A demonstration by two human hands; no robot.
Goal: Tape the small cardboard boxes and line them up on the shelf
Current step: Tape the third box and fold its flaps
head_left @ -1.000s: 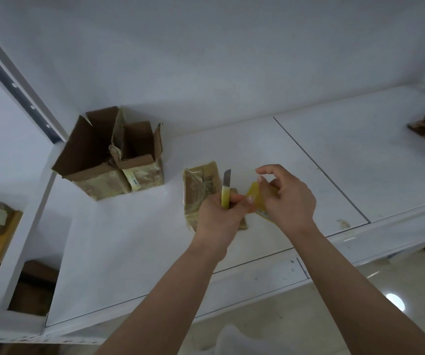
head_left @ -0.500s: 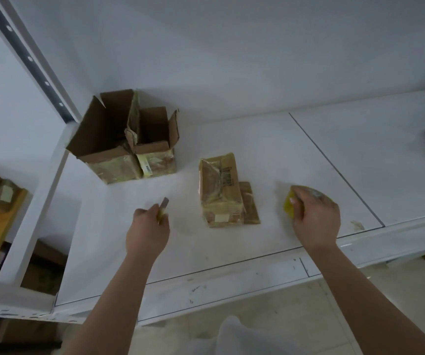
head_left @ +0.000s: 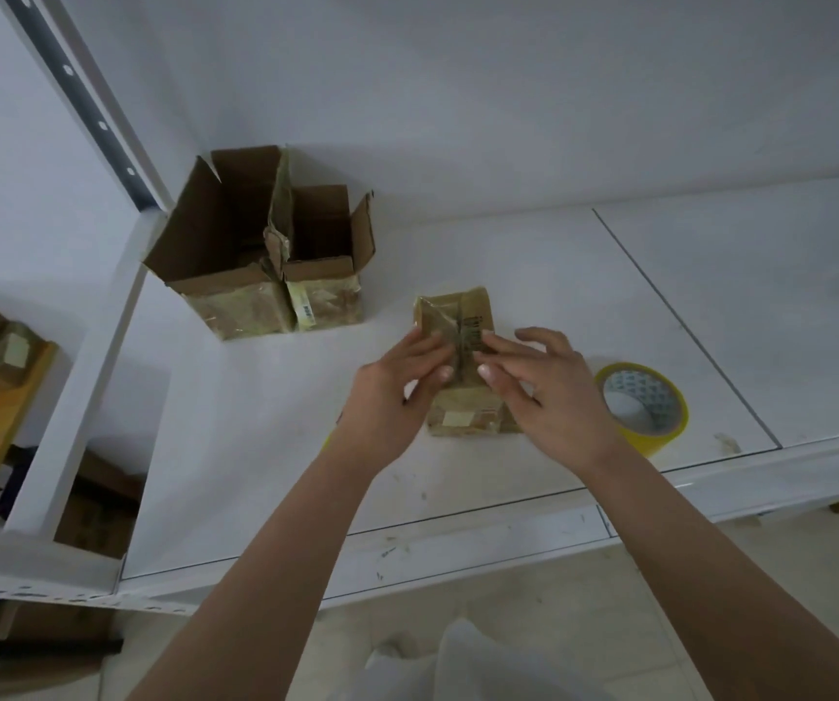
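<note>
The small closed box stands near the front edge of the white shelf, about midway along it, and both your hands are on it now; half a second ago they were apart, the left out to the left holding a knife and the right setting down the tape. Your left hand and right hand meet over the box top with fingers nearly straight, pressing down along its seam without curling round it. The roll of yellow tape now lies free on the shelf just right of your right hand, near the front edge. The knife is hidden; only a sliver of yellow shows under your left wrist. Your hands cover the middle of the box. Two open boxes stand touching each other at the back left corner, against the white wall.
</note>
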